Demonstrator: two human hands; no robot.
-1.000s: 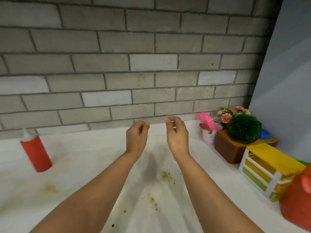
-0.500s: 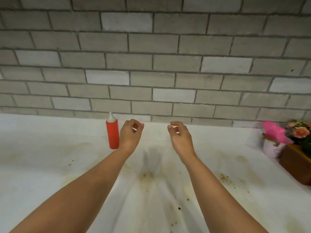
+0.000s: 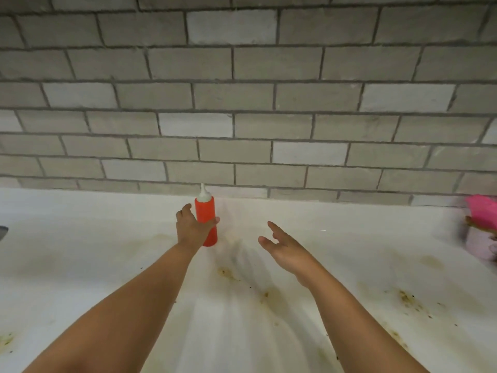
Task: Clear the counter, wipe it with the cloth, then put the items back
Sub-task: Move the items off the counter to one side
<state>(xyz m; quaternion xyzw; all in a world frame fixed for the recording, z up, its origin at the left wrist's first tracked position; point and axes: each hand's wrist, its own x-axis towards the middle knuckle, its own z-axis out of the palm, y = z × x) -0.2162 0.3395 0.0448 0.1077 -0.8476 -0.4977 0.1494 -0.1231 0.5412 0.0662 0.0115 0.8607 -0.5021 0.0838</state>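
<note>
Standing upright at the back of the counter (image 3: 349, 251), just shy of the brick wall (image 3: 242, 103), the bottle (image 3: 205, 211) has its long axis vertical, white nozzle up. The left hand (image 3: 192, 231) is on it from the near-left side. Its thumb (image 3: 213, 220) lies across the front at mid-height and the fingers (image 3: 185, 208) curl round the far left. It looks like a wrap grip, tho I can't see if the fingers behind are pressed on. The right hand (image 3: 285, 246) hovers well to the right of the bottle, fingers straight and spread, holding nothing. So left is the nearer hand by far, and w/ the bottle vertical I'd judge a straight-up lift clears it off before wiping. Stains dot the counter in front. A pink item (image 3: 481, 214) at the far right edge is too blurred to name.
</note>
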